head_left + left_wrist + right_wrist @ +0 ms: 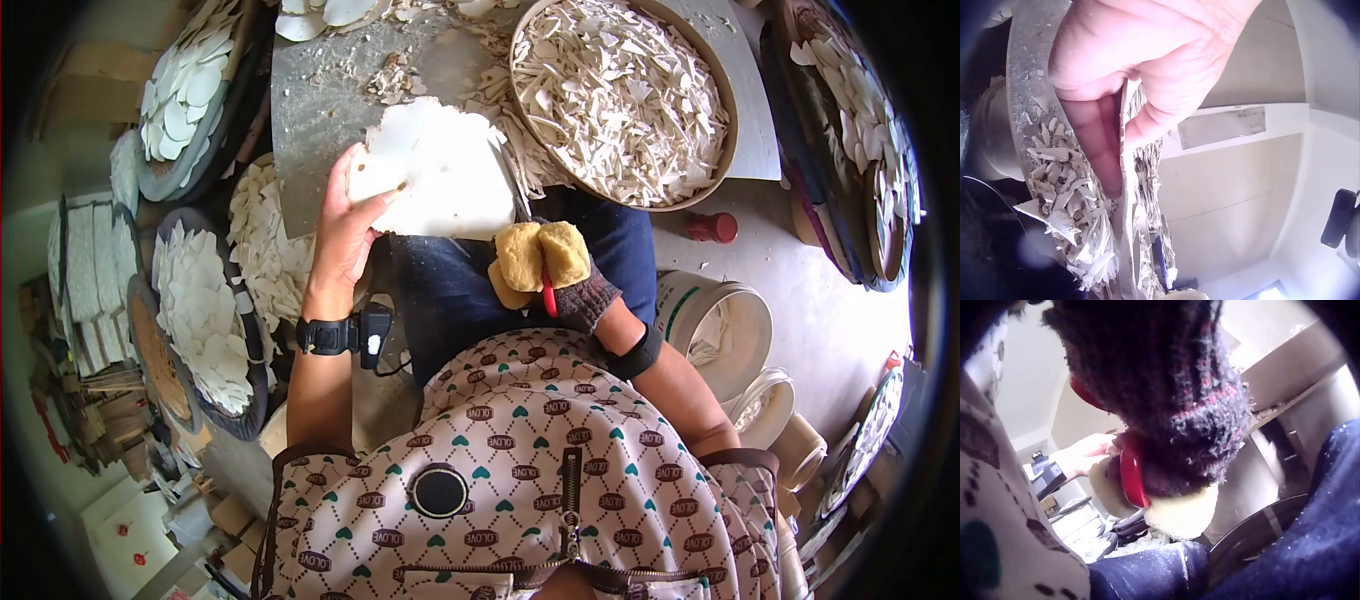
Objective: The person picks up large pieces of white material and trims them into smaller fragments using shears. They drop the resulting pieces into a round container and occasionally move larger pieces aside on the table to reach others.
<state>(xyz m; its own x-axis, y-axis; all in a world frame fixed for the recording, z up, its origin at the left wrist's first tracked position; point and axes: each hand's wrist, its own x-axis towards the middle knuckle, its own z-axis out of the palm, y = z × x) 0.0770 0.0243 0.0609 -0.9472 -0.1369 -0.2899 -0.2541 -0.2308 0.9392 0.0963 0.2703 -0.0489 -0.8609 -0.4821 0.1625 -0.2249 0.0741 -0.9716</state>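
A thin white sheet with ragged edges is pinched at its left side by the bare left hand, thumb on top. In the left wrist view the sheet shows edge-on between the thumb and fingers of the left hand. The right hand, in a dark knitted glove, grips a tool with red handles and yellow foam-like padding, by the sheet's lower right corner. In the right wrist view the glove is curled round the red handle; the blades are hidden there.
A round tray heaped with white shards sits on the grey metal table, among loose scraps. Trays of white flakes stand at the left, others at the right. White buckets and a red object are on the floor at right.
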